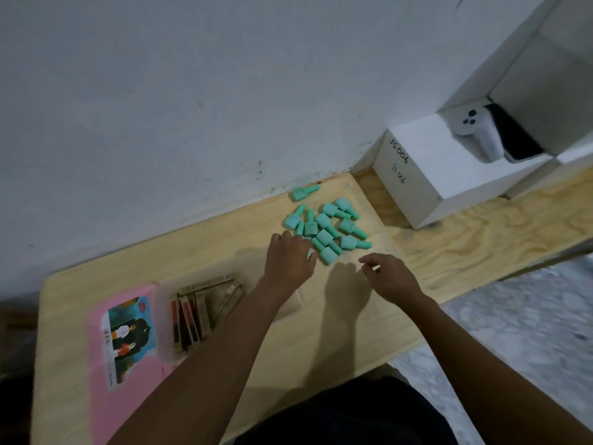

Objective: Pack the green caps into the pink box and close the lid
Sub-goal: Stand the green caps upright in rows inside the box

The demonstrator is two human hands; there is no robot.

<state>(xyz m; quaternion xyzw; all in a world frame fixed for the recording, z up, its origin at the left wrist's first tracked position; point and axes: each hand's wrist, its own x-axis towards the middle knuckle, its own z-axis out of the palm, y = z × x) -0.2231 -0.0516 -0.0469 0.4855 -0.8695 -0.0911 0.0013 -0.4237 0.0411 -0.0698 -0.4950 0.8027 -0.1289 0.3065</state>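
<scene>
Several green caps [327,228] lie in a loose heap on the wooden table near the wall, and one lone green cap [304,193] rests apart, closer to the wall. My left hand [290,258] hovers palm down over the near left edge of the heap, fingers curled onto a cap; whether it grips one is hidden. Just right of it, my right hand [390,277] has its fingers apart and holds nothing. The pink box [160,316] stands open at the left with its pink lid [125,345], which bears a picture label, lying flat beside it.
Several thin dark and gold sticks [199,306] lie inside the box. A white cardboard box marked JS006 [417,175] stands at the back right, with a white controller [478,136] on top. The wooden table [369,316] ends at the right, above grey floor.
</scene>
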